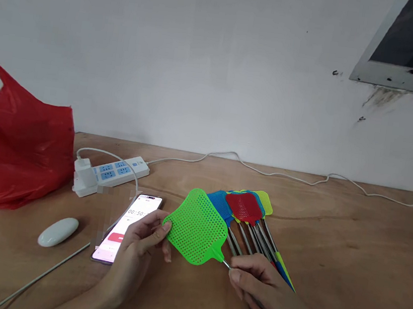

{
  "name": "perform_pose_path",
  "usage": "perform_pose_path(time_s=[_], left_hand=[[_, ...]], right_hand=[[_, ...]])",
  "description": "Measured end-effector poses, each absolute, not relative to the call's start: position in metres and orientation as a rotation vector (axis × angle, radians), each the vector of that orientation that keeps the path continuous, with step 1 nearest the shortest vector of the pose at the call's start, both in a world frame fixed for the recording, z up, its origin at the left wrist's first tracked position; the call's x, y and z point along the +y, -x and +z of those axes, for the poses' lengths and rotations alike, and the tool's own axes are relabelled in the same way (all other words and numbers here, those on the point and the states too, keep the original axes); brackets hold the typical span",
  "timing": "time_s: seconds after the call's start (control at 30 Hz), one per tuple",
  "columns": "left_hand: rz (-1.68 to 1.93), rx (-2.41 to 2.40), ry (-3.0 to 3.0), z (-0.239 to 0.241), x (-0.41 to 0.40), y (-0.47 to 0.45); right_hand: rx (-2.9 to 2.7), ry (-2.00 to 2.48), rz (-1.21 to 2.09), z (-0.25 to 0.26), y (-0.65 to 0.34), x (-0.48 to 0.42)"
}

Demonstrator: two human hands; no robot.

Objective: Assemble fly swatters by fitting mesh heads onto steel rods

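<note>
A bright green fly swatter (197, 228) is held just above the wooden table (349, 254). My left hand (141, 247) pinches the left corner of its mesh head. My right hand (261, 288) is closed round its thin metal shaft just below the head. Behind it lies a fanned pile of several more swatters (247, 208) with blue, red and yellow-green heads, metal shafts and coloured grips running under my right hand.
A phone (126, 230) with a timer screen lies under my left wrist. A white oval mouse (58, 231), a white power strip (110, 173) with cables, and a red plastic bag (9, 149) sit at the left. A wall rises behind.
</note>
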State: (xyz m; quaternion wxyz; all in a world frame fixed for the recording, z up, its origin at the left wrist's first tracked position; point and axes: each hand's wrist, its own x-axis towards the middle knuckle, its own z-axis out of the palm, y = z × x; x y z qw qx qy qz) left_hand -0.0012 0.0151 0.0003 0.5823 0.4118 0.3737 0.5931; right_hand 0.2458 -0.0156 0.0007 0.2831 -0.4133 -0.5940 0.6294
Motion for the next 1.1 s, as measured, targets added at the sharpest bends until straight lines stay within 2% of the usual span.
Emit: perform_pose_path(time_s=[0.23, 0.57, 0.93, 1.1], left_hand=[[1.392, 0.904, -1.003, 0.002, 0.014, 0.004], [1.251, 0.947, -1.365, -0.005, 0.008, -0.002], [1.184, 0.925, -1.375, -0.006, 0.005, -0.004], [1.205, 0.865, -1.189, -0.004, 0.011, -0.006]], right_hand=[[-1.613, 1.141, 1.657, 0.008, -0.242, -0.015], [-1.662, 1.144, 1.649, 0.002, -0.248, -0.013], [-1.628, 1.126, 1.666, 0.0, -0.246, -0.015], [-1.629, 1.119, 1.658, 0.005, -0.242, -0.014]])
